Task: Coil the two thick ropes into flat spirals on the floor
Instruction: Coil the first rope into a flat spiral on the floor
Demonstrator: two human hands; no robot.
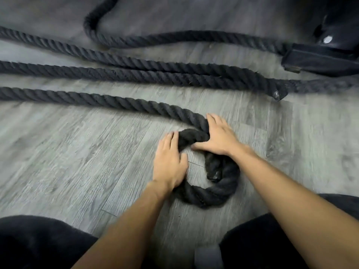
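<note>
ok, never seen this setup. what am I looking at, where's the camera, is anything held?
There is no machine here: a person works with two bare hands. The one picture comes from a camera worn on the head, looking down, so the forearms enter from the bottom and the dark shapes there are the person's legs. On the grey floor, the near rope is bent into a first loop, its capped end lying inside. The left hand presses flat on the loop's left side; the right hand lies spread over its top. Neither grips it. Beyond, more rope lengths cross the floor, and a black base sits top right.
</note>
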